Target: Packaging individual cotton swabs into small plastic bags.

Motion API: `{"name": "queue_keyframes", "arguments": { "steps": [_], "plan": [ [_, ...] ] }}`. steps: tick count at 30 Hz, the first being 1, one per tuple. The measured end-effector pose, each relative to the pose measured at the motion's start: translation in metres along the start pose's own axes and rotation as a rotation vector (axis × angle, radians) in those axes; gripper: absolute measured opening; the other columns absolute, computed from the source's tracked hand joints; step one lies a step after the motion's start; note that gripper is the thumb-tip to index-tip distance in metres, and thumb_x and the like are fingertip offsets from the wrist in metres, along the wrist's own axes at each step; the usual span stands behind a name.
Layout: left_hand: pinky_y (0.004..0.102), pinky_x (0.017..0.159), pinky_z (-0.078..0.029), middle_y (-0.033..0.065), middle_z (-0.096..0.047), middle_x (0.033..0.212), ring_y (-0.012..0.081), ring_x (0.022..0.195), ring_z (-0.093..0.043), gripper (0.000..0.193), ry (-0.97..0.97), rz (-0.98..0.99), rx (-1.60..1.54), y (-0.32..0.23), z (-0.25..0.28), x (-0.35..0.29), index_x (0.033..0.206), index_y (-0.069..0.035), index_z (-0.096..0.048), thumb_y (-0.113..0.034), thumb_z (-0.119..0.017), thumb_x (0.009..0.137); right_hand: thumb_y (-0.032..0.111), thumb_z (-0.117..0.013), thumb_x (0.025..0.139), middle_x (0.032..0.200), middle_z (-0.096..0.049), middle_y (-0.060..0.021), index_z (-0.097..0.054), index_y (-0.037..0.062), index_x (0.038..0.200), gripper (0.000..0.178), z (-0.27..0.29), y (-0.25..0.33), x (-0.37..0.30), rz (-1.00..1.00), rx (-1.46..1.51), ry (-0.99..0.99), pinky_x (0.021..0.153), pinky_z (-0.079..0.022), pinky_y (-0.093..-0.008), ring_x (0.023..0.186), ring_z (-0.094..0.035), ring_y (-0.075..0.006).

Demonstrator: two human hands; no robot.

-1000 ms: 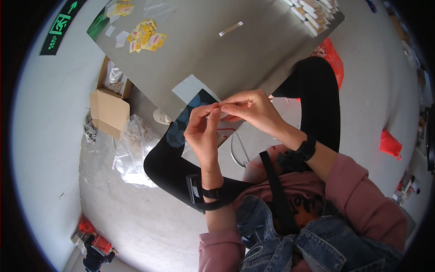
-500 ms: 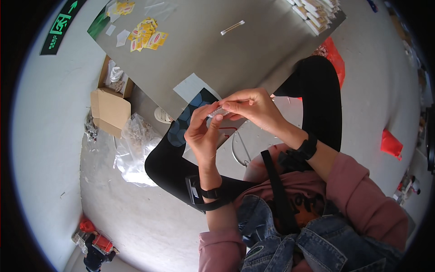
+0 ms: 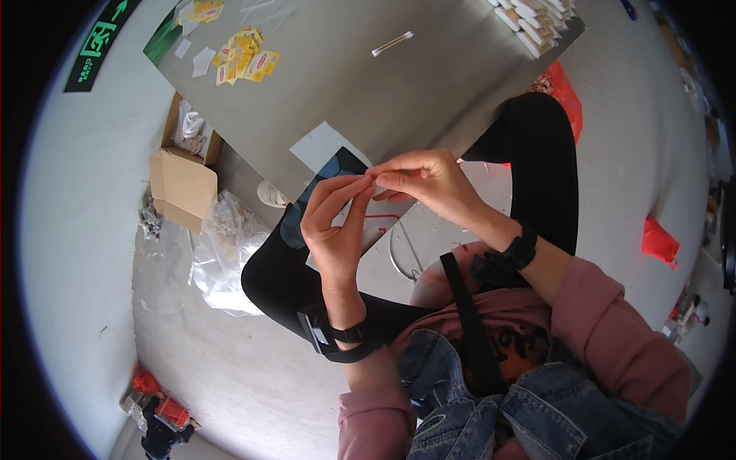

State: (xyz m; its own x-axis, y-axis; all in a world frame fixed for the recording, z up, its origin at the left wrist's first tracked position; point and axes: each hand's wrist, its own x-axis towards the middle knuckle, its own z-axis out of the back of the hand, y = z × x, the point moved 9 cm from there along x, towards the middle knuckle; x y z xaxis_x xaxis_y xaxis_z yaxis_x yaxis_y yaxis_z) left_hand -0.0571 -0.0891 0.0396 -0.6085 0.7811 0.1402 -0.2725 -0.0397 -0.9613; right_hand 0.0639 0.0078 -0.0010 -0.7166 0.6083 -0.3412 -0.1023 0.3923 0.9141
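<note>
Both my hands meet over the near edge of the grey table (image 3: 322,92). My left hand (image 3: 335,226) has its thumb and fingertips brought together against a small whitish bundle (image 3: 378,189), which the fingers mostly cover. Its bumpy white end, seen half a second ago, resembles packed cotton swab tips. From the other side, my right hand (image 3: 433,184) pinches the same bundle between thumb and fingers. Farther out on the table lie a few loose cotton swabs (image 3: 392,44). A pile of cotton swab packs (image 3: 533,23) rests at the far right corner.
Yellow printed cards (image 3: 245,57) lie at the table's far left. A white sheet (image 3: 326,146) sits at its near edge. On the floor to the left are an open cardboard box (image 3: 184,184) and clear plastic bags (image 3: 226,253). A red bag (image 3: 563,96) stands behind my right knee.
My left hand has shifted slightly left and turned, its fingers straighter and now pinching nearer the tips. The bundle has become mostly hidden. My right hand has hardly moved.
</note>
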Motion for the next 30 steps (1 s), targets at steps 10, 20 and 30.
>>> {"name": "queue_keyframes", "arguments": {
  "steps": [10, 20, 30],
  "plan": [
    [0.0264, 0.08, -0.049, 0.0067, -0.068, 0.092, 0.0165, 0.086, -0.064, 0.013, -0.096, -0.052, 0.078, -0.007, -0.002, -0.005, 0.09, 0.001, -0.072, 0.009, -0.072, 0.08, 0.006, -0.072, 0.09, 0.099, -0.073, -0.0104, -0.07, -0.0025, 0.113, 0.025, -0.003, 0.006, -0.003, 0.088, -0.045, 0.071, 0.073, -0.056, -0.0211, 0.086, -0.07, -0.0124],
    [0.0272, 0.087, -0.05, 0.0076, -0.068, 0.102, 0.0165, 0.096, -0.064, 0.015, -0.057, 0.054, -0.167, 0.012, -0.003, -0.008, 0.099, 0.003, -0.07, 0.008, -0.07, 0.085, 0.0, -0.067, 0.091, 0.101, -0.073, -0.0108, -0.072, -0.0029, 0.107, 0.017, -0.001, 0.007, 0.0, 0.191, 0.023, 0.035, 0.081, -0.06, -0.0248, 0.093, -0.07, -0.015],
    [0.0267, 0.087, -0.052, 0.0103, -0.07, 0.105, 0.0165, 0.097, -0.066, 0.019, -0.004, 0.179, -0.258, 0.023, 0.003, -0.007, 0.101, 0.003, -0.073, 0.009, -0.07, 0.083, -0.001, -0.064, 0.093, 0.111, -0.07, -0.0127, -0.071, -0.0017, 0.111, 0.02, -0.005, 0.006, 0.003, 0.048, -0.035, 0.093, 0.085, -0.061, -0.0291, 0.101, -0.069, -0.0185]
  ]
}}
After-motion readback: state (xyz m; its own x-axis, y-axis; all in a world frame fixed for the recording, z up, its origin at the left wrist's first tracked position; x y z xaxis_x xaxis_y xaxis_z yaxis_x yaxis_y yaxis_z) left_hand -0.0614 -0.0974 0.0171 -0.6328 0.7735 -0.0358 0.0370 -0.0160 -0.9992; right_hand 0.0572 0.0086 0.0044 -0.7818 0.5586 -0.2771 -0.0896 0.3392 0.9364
